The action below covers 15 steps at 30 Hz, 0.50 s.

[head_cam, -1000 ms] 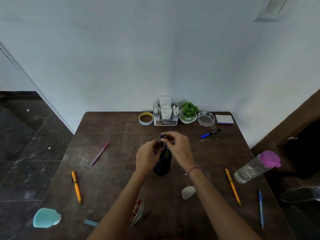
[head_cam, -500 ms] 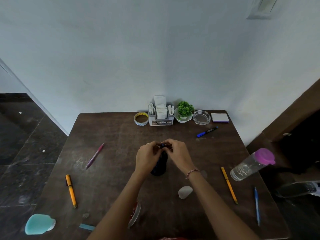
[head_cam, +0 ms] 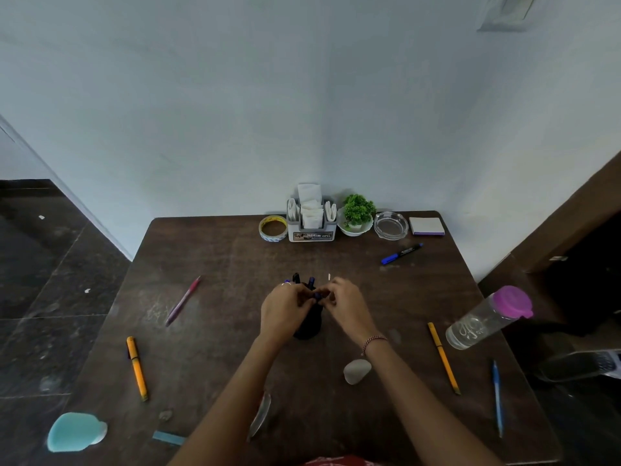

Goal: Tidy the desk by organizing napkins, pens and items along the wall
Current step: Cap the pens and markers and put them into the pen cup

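A black pen holder (head_cam: 307,326) stands mid-table with dark and blue pens sticking out of its top. My left hand (head_cam: 285,306) and my right hand (head_cam: 346,302) meet over its mouth, fingers pinched around the pens there. Loose pens lie around: a pink pen (head_cam: 183,300) and an orange pen (head_cam: 137,367) on the left, a blue marker (head_cam: 401,253), a yellow pencil (head_cam: 443,358) and a blue pen (head_cam: 497,396) on the right. Along the wall stands a napkin holder (head_cam: 311,218) with white napkins.
Beside the napkin holder at the wall sit a tape roll (head_cam: 273,228), a small green plant (head_cam: 358,211), a glass ashtray (head_cam: 390,225) and a notepad (head_cam: 426,226). A clear bottle with a purple lid (head_cam: 489,317) lies at the right edge. A teal object (head_cam: 75,431) and a grey stone (head_cam: 357,370) lie near me.
My hands stay over the pen holder and have shifted slightly; pen tips now show above my left hand. The view has tilted a little.
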Each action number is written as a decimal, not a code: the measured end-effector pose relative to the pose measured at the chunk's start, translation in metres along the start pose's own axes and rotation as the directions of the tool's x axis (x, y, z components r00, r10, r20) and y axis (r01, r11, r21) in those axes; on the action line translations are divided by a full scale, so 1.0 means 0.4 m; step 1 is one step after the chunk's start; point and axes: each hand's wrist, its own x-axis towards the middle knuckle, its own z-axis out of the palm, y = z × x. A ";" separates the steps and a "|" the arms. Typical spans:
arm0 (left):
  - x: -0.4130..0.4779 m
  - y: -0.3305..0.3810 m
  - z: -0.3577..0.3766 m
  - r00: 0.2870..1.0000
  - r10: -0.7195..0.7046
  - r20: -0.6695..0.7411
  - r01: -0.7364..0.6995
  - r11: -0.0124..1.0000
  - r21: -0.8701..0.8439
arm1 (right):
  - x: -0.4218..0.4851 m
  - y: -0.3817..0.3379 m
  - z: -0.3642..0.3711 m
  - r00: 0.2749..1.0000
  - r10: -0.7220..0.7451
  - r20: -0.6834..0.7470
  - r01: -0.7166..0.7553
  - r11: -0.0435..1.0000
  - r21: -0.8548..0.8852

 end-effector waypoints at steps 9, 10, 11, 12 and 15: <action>-0.022 0.000 -0.002 1.000 0.005 0.024 -0.006 0.999 0.051 | -0.023 0.006 0.008 0.999 -0.037 0.025 0.036 0.999 0.041; -0.024 0.001 -0.002 1.000 0.006 0.017 -0.007 0.999 0.046 | -0.024 0.006 0.006 0.999 -0.038 0.020 0.037 0.998 0.050; -0.026 0.002 -0.003 1.000 0.005 0.007 -0.005 0.999 0.038 | -0.025 0.006 0.004 0.999 -0.038 0.012 0.037 0.997 0.061; -0.027 0.004 -0.005 1.000 -0.002 -0.006 0.002 1.000 0.027 | -0.026 0.005 0.002 0.999 -0.035 0.003 0.035 0.997 0.073; -0.033 0.011 -0.015 0.998 -0.034 -0.051 0.034 0.999 0.000 | -0.027 0.004 -0.004 0.999 -0.021 -0.050 0.027 0.990 0.140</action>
